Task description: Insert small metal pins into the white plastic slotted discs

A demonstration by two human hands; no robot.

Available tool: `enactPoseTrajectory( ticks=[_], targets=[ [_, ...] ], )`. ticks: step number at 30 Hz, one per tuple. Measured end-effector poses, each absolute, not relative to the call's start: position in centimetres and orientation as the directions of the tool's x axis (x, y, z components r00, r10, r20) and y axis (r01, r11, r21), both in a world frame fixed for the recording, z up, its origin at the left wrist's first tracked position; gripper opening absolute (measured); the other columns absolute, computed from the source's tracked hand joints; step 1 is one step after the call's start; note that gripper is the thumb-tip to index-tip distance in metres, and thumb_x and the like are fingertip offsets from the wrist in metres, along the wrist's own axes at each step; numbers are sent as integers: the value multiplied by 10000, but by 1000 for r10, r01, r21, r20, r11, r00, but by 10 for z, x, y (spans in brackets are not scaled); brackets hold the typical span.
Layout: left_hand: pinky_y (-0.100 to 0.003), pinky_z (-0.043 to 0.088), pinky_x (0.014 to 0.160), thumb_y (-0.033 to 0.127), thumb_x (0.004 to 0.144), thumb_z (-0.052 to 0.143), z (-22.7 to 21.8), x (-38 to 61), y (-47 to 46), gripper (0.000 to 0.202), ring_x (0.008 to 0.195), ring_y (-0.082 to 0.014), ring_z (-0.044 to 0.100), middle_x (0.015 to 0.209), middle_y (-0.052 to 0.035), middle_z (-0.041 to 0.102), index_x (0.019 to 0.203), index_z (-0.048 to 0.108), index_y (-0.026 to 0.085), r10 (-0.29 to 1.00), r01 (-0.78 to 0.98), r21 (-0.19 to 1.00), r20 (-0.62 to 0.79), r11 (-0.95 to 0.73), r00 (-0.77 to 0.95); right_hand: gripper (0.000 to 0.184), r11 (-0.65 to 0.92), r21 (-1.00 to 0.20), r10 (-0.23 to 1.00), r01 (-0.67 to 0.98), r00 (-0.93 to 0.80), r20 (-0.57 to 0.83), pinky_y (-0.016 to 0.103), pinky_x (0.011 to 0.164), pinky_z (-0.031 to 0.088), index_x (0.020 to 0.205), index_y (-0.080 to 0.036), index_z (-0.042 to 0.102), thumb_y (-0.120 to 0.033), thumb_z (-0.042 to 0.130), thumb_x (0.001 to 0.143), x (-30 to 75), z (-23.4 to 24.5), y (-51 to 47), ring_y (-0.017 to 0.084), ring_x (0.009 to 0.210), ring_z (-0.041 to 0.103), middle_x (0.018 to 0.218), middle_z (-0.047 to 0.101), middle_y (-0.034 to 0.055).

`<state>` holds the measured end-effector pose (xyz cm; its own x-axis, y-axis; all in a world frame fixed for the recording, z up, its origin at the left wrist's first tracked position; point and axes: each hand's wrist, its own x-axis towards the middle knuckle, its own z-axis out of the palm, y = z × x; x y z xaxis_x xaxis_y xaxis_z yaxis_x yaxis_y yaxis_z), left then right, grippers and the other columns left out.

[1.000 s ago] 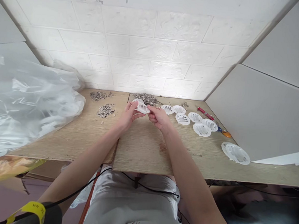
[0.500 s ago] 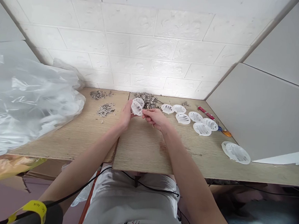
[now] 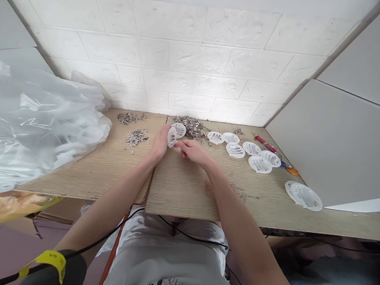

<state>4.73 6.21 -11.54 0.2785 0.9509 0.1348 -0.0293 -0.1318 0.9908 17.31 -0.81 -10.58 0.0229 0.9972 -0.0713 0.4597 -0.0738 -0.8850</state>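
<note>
My left hand (image 3: 160, 144) grips a translucent white slotted oval piece (image 3: 171, 137), tilted nearly edge-on, between thumb and fingers. My right hand (image 3: 193, 151) is closed in a pinch at that piece's right edge, its index finger pointing left; what lies in the pinch is hidden. Just behind the held piece is another white slotted oval (image 3: 179, 129), and I cannot tell whether it touches my left hand. A heap of small grey metal-looking bits (image 3: 193, 128) lies beyond my hands by the wall.
Two piles of small grey parts (image 3: 137, 137) lie left of my hands. More slotted ovals (image 3: 260, 164) spread to the right, two overlapping ones (image 3: 306, 197) farther out. A red tube-like item (image 3: 265, 143) and an orange-and-blue tool (image 3: 289, 168) lie by the right panel. Plastic bags (image 3: 46, 127) crowd the left.
The held oval has turned from facing me to nearly edge-on. My right hand has shifted slightly left, and the thin stick seen at its fingers no longer shows. The view has moved slightly.
</note>
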Motion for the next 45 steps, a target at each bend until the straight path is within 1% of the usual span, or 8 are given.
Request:
enactPoseTrajectory(
  ticks=[4,10,17,24,29,34,41,45],
  targets=[
    [-269,321,637,278,971,337,-111,47,58,314,695,-135,431,723,-11,519,742,524,174,949,26,984,162,-175,272,301,-2,-816,1000,577,17,10,237,552,323,751,-145,641,-313,454,917,172,-109,-5,98,523,442,579,555,-29],
    [-260,313,583,273,964,344,-106,46,50,352,639,-129,408,640,-7,483,649,474,183,937,37,977,191,-210,291,354,6,-786,1000,619,16,21,227,550,307,608,-157,572,-304,470,914,171,-109,-6,94,509,428,570,613,-13],
    [-262,306,550,293,931,442,-115,49,55,357,588,-133,419,584,-5,488,599,513,181,938,17,975,206,-220,278,261,-51,-739,997,672,71,-5,223,564,313,807,-168,710,-281,499,912,168,-104,-9,114,536,480,609,668,3],
    [-258,324,550,343,908,502,-120,49,58,352,587,-135,427,586,-5,501,599,539,179,946,-10,977,211,-215,248,265,-51,-720,997,692,71,-2,224,572,327,821,-169,719,-268,494,918,167,-105,-8,125,547,501,584,659,7],
    [-266,353,540,383,926,469,-120,49,57,361,588,-141,431,582,-9,479,627,529,189,945,10,976,210,-219,251,297,-63,-714,997,697,74,-16,225,558,322,756,-163,691,-285,476,920,169,-107,-7,118,528,479,582,658,5],
    [-288,345,558,472,924,471,-119,49,55,438,579,-143,414,586,-16,464,586,477,194,943,-29,978,207,-207,260,314,-79,-721,996,689,75,-38,228,546,322,693,-162,642,-289,463,917,170,-106,-8,113,516,463,588,662,6],
    [-286,316,578,412,933,481,-116,50,53,416,578,-138,404,593,-4,464,582,487,189,956,-24,987,158,-158,246,303,-74,-699,997,711,67,-38,231,549,323,702,-166,653,-278,467,913,170,-106,-8,119,528,487,582,661,8],
    [-282,309,559,428,925,491,-118,51,54,424,567,-131,407,578,-2,464,576,487,188,959,-27,987,161,-159,234,292,-66,-707,998,705,63,-31,231,550,327,737,-161,667,-266,461,915,170,-108,-7,121,530,488,573,655,9]
  ],
)
